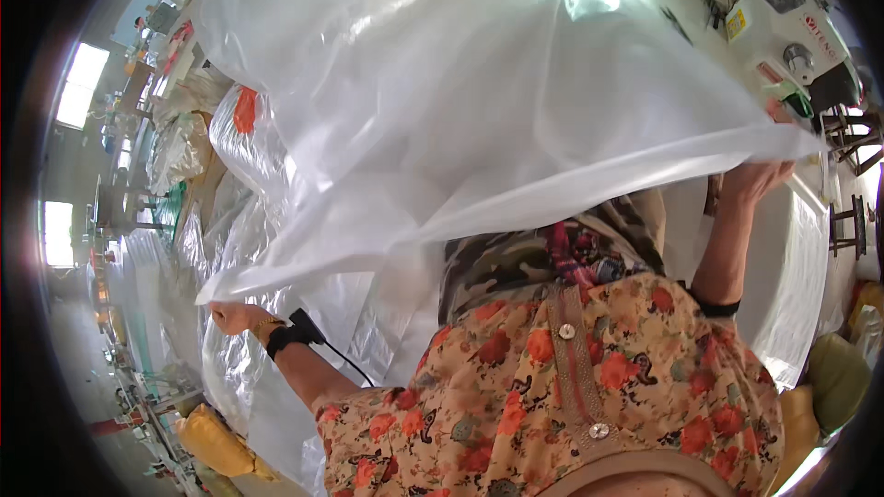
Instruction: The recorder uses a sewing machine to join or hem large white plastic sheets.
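A large sheet of translucent white plastic film point(442, 101) spreads across the middle of the view, its near edge pulled out wide between my hands. At the lower left my left hand point(238, 316) is closed on one corner of the film. My right hand point(760, 175), far over to the right, grips the other end of that edge, with some fingers hidden by the film. Between the hands the edge sags a little above my lap. Whether the film is one layer or several, I cannot tell.
A sewing machine point(778, 0) with a lit blue display stands at the upper right, its lamp shining over the film. Heaps of clear plastic point(249, 143) lie to the left, an orange piece among them. A yellow bundle point(216, 442) is at lower left, stools point(852, 138) at right.
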`<action>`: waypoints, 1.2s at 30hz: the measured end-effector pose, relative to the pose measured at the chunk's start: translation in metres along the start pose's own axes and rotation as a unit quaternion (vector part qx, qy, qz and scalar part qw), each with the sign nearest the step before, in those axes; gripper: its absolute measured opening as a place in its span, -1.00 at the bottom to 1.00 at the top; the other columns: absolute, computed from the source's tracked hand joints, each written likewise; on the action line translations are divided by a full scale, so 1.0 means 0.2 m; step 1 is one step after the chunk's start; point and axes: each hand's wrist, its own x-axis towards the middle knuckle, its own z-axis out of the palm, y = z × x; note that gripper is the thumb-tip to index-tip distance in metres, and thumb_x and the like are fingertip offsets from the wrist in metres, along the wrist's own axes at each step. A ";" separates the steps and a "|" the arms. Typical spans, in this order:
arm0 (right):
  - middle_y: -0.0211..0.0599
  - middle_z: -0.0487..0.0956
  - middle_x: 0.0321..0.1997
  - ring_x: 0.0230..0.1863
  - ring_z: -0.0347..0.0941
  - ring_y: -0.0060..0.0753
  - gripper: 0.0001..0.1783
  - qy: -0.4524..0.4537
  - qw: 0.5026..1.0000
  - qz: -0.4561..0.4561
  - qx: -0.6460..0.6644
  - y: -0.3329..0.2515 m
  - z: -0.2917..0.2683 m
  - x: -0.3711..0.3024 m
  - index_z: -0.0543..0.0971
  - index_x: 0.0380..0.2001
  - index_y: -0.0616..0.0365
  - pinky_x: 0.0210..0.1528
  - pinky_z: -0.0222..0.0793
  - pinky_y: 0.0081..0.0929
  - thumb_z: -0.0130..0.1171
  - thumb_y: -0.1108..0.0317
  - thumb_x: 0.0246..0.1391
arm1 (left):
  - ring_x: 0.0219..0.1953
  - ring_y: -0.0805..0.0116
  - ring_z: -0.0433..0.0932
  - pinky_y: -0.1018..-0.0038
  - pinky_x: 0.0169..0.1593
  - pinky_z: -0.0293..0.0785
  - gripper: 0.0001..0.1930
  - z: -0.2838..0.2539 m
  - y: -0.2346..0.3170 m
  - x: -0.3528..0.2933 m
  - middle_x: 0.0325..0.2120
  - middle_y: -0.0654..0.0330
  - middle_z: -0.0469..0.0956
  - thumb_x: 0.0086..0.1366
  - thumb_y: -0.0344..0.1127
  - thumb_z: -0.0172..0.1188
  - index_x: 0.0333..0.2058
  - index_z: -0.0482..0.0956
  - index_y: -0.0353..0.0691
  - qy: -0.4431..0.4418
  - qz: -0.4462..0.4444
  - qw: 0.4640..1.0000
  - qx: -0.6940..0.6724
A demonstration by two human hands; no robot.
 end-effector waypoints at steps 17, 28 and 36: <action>0.04 0.54 -0.09 -0.18 0.52 -0.13 -0.61 0.160 0.924 0.240 0.252 -0.01 0.14 0.18 0.46 -0.29 0.35 -0.17 0.54 -0.19 -0.02 0.14 0.21 | -0.14 0.35 0.58 0.43 0.00 0.46 -0.75 -0.43 0.92 -0.60 -0.17 0.10 0.64 0.34 -0.34 0.12 -0.10 0.59 -0.37 -0.642 0.123 0.755 -0.048; -0.48 0.35 -0.55 -0.49 0.21 -0.62 -0.70 0.116 0.965 0.161 0.171 -0.23 0.21 0.20 0.45 -0.57 0.22 -0.42 0.20 -0.57 0.12 0.25 0.15 | -0.43 0.43 0.52 0.49 -0.30 0.44 -0.76 -0.66 1.17 -1.43 -0.46 0.17 0.58 0.11 -0.45 0.34 -0.22 0.60 -0.34 -0.885 0.136 0.420 -0.148; -0.34 0.53 -0.41 -0.39 0.36 -0.54 -0.75 0.021 0.993 -0.027 0.111 0.01 0.14 0.27 0.50 -0.45 0.29 -0.34 0.29 -0.56 0.07 0.30 0.21 | -0.47 0.44 0.51 0.55 -0.32 0.41 -0.79 -0.65 1.40 -1.49 -0.51 0.18 0.58 0.13 -0.41 0.34 -0.27 0.58 -0.36 -0.857 0.190 0.406 -0.252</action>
